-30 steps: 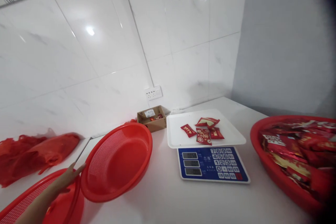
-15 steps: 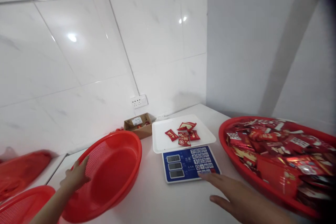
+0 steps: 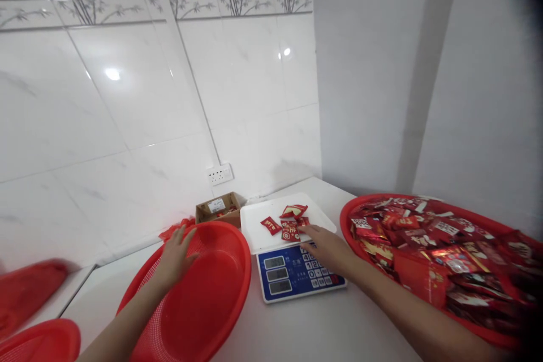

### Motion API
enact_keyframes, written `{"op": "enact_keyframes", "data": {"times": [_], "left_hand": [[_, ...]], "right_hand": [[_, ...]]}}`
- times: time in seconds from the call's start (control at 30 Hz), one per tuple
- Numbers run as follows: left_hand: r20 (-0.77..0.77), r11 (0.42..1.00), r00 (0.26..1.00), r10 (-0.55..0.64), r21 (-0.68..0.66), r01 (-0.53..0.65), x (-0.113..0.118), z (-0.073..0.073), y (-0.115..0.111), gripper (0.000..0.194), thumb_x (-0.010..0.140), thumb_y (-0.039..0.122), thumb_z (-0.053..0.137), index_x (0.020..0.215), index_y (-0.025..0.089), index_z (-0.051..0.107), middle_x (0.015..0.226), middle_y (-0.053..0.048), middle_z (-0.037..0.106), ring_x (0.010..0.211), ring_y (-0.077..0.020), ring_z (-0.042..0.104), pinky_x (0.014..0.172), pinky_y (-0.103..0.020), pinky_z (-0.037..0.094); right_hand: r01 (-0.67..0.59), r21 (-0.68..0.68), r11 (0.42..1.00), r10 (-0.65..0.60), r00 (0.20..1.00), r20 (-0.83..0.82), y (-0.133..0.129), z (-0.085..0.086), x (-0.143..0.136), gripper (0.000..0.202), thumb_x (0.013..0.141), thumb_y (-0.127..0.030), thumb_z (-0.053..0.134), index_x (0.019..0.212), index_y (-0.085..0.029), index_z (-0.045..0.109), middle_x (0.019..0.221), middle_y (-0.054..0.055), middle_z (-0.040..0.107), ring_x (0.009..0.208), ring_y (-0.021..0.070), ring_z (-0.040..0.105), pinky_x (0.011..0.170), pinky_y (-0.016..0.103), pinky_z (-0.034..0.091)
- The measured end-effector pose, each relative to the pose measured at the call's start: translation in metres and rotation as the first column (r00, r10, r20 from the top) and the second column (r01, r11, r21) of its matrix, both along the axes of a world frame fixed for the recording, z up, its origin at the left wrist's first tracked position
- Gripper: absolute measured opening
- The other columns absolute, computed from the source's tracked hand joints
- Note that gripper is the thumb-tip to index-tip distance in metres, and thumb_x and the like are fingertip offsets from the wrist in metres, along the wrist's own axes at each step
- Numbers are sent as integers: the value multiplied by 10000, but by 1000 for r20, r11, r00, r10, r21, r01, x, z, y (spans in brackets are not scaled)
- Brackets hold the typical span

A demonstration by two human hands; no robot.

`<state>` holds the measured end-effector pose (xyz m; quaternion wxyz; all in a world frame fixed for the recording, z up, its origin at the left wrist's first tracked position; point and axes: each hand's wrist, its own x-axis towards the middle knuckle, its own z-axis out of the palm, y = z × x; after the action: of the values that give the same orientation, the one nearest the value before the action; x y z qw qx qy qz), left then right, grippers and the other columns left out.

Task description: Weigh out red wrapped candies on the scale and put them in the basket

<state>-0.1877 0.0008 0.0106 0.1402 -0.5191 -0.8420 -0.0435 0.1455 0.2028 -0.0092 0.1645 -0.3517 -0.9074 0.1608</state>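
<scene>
Over the far left side of a red plastic basket (image 3: 203, 305), my left hand (image 3: 175, 260) is open with its fingers apart; whether it touches the basket I cannot tell. A digital scale (image 3: 292, 285) with a blue keypad stands right of the basket. On its white pan (image 3: 258, 240) lie several small red snack packets (image 3: 291, 231). My right hand (image 3: 326, 246) reaches over the keypad, fingers stretched out and thumb apart. Its fingertips are at the right edge of the packets and partly cover one; nothing is gripped.
A large red tub (image 3: 345, 212) heaped with wrapped snacks stands at the right. Behind the basket is a small cardboard box (image 3: 231, 218) below a wall socket (image 3: 220, 173). Another red basket (image 3: 63, 334) and a red plastic bag (image 3: 34, 288) are at the left.
My right hand has moved forward from the keypad's lower edge to the packets. The left hand has moved forward and right, and the basket sits further right. The camera view has shifted.
</scene>
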Motion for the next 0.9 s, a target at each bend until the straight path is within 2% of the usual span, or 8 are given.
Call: {"op": "enact_keyframes", "data": {"times": [0.07,0.13,0.23,0.33,0.47,0.6,0.7,0.9], "left_hand": [[83,977,974,-213,50,209,36,7,41,507,830,265,414,1320,152,347,1453,-121,279,1354,-261,184,1083,-450,229],[196,913,899,-391,-39,405,72,7,83,479,839,206,367,1315,165,354,1431,-103,329,1352,-235,189,1107,-447,182],[245,859,858,-452,-140,492,114,-4,136,557,765,91,403,1315,165,359,1399,-94,382,1327,-225,254,1097,-408,227],[259,830,847,-464,-207,518,133,-14,168,576,706,110,490,1274,159,408,1335,-129,442,1276,-297,324,1027,-465,316],[245,831,859,-449,-239,503,134,-15,180,398,715,147,501,1108,184,547,1131,-123,577,1067,-275,520,896,-399,424],[216,859,880,-423,-216,465,122,-11,173,301,791,249,442,1049,187,585,1096,-119,588,1040,-268,527,882,-386,417],[220,865,884,-412,-211,455,114,-10,167,347,754,376,515,1040,192,587,1073,-105,610,1019,-277,537,869,-375,421],[243,899,898,-367,-154,410,109,-6,157,344,797,163,386,1097,182,552,1024,-103,652,983,-225,583,838,-330,432]], "right_hand": [[39,57,998,-42,998,53,4,4,-18,420,834,-354,442,1221,-205,512,1205,102,587,1097,263,526,871,367,386],[72,92,993,-80,993,84,3,8,-35,424,825,-394,456,1201,-210,525,1136,116,624,1061,288,544,847,395,376],[103,111,989,-113,989,93,1,8,-51,423,781,-379,519,1147,-169,553,1100,156,629,1041,315,547,838,413,360],[119,117,986,-130,987,96,2,4,-57,369,749,-288,551,1094,-156,569,1105,161,619,1015,299,560,802,381,374],[113,88,990,-120,989,86,13,-2,-55,317,749,-184,519,1063,-186,565,1069,117,635,945,238,597,724,304,393],[139,29,990,-141,989,49,22,-8,-52,343,770,-120,452,1095,-190,537,1039,105,644,924,208,606,690,275,392],[144,-8,990,-144,990,14,24,-13,-53,348,777,-170,474,1119,-206,530,1101,99,623,984,216,583,714,277,388],[145,-68,987,-148,988,-36,22,-19,-61,396,741,-182,542,1136,-185,518,1062,97,637,981,222,571,728,278,365]]}}
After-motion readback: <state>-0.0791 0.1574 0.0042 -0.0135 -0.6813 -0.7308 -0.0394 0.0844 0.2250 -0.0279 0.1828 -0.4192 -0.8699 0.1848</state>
